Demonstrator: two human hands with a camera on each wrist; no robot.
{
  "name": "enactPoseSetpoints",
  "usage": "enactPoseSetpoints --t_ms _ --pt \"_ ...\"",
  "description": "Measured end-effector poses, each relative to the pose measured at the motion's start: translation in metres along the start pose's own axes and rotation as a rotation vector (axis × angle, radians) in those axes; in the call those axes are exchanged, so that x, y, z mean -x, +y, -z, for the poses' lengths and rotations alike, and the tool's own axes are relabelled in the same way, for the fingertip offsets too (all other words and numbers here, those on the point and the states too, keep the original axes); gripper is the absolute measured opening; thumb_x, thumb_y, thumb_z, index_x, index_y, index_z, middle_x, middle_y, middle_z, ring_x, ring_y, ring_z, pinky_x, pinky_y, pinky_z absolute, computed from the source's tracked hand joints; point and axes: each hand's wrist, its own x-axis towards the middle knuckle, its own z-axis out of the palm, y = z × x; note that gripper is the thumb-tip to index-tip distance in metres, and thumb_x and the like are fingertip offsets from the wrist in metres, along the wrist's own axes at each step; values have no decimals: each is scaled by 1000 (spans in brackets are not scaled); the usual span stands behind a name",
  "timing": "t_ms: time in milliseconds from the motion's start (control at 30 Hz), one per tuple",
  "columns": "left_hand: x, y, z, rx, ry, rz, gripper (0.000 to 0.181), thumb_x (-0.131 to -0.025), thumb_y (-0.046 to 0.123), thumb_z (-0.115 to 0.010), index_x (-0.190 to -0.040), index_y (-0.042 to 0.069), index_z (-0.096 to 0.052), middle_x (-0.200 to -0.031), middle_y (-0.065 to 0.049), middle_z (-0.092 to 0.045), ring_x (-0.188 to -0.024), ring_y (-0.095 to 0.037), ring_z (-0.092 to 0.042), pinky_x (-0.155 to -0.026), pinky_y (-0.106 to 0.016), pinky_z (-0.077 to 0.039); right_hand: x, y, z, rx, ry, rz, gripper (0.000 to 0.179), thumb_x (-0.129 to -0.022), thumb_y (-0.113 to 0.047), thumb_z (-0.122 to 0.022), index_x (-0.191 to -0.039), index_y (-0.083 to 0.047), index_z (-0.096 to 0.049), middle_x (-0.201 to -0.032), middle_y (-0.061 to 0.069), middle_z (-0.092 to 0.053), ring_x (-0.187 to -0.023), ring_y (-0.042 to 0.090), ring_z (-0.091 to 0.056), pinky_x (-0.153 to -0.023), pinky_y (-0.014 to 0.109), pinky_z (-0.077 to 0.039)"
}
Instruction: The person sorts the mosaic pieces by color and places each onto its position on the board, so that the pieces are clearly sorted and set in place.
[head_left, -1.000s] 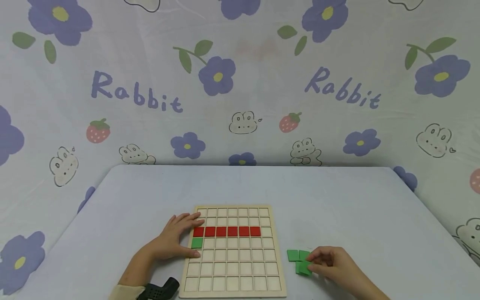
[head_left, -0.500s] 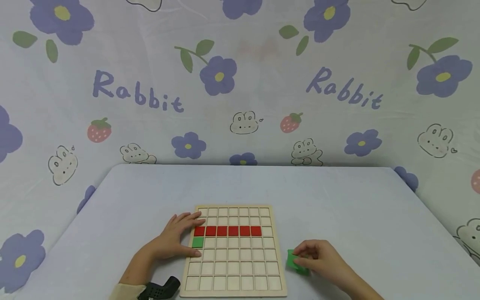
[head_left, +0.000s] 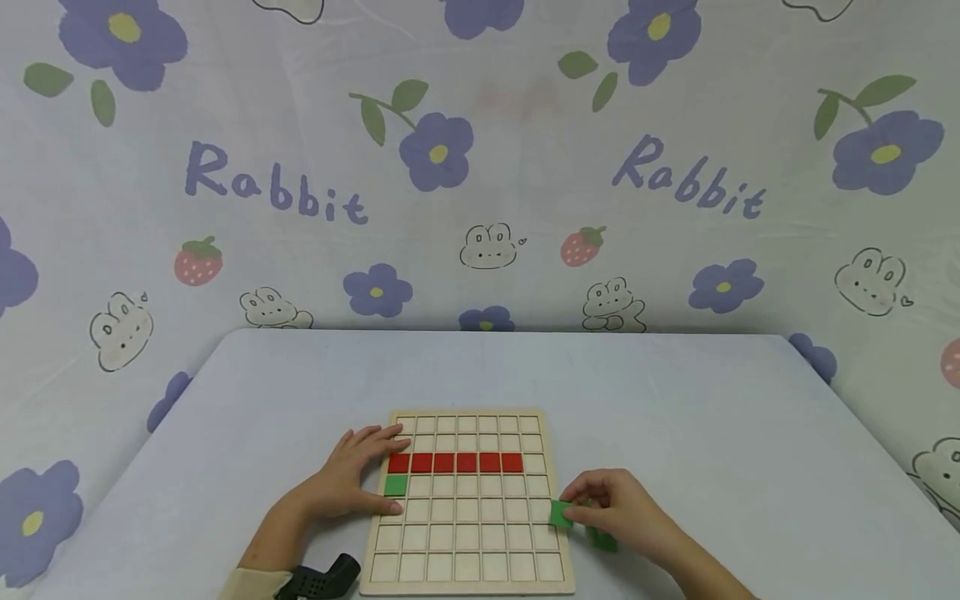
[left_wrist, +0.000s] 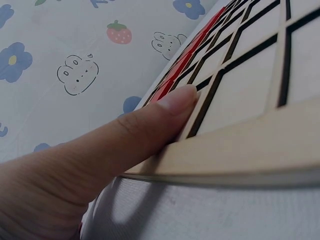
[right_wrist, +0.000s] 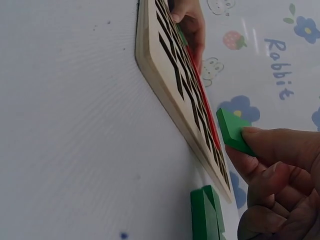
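A square wooden grid board (head_left: 467,588) lies on the white table. My left hand (head_left: 341,482) rests on its left edge, fingers spread, with the thumb (left_wrist: 177,102) on the frame and grid. Between thumb and fingertips of my right hand (head_left: 618,507) I pinch a small green square tile (right_wrist: 234,131), which overlaps the board's right edge in the head view. A row of several red tiles (head_left: 444,462) fills most of the third row. One green tile (head_left: 396,485) sits at the left of the fourth row.
More green tiles (right_wrist: 204,215) lie on the table right of the board, partly hidden under my right hand in the head view. A black device (head_left: 321,577) is strapped to my left wrist. A patterned cloth (head_left: 525,183) hangs behind the table.
My right hand has picked a green tile from the loose ones and moved left with it to the board's right edge. The left hand stays in place.
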Motion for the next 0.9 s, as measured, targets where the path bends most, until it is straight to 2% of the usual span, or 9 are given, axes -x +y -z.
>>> enactPoseSetpoints --t_ms 167,400,600,900 --pt "0 0 0 2 3 -10 86 -64 50 -80 -137 16 -47 -151 -10 -32 -139 -40 -20 -111 -63 -1 -5 -6 -5 11 -3 7 22 -81 -23 -72 -93 -5 -68 -83 4 -66 -51 4 -40 -47 17 -39" --pt "0 -1 -1 -2 -1 -21 85 -65 49 -79 -137 15 -47 -151 -10 -33 -139 -41 -20 -111 -64 -1 -11 -16 -12 44 -16 81 17 -82 -21 -70 -92 -6 -68 -84 5 -66 -49 2 -38 -46 17 -36" --pt "-1 -2 -1 -10 -5 -14 86 -65 50 -79 -137 17 -47 -151 -8 -32 -139 -40 -20 -111 -63 -1 -19 -20 -18 25 -27 128 17 -83 -18 -69 -92 -4 -67 -86 6 -67 -51 1 -37 -46 14 -35" --pt "1 -3 0 -10 -1 -20 86 -65 48 -80 -137 16 -47 -150 -10 -33 -138 -41 -20 -110 -65 -2 -34 -27 -31 -1 -45 152 17 -82 -15 -70 -92 -2 -67 -86 9 -67 -51 2 -40 -47 15 -38"
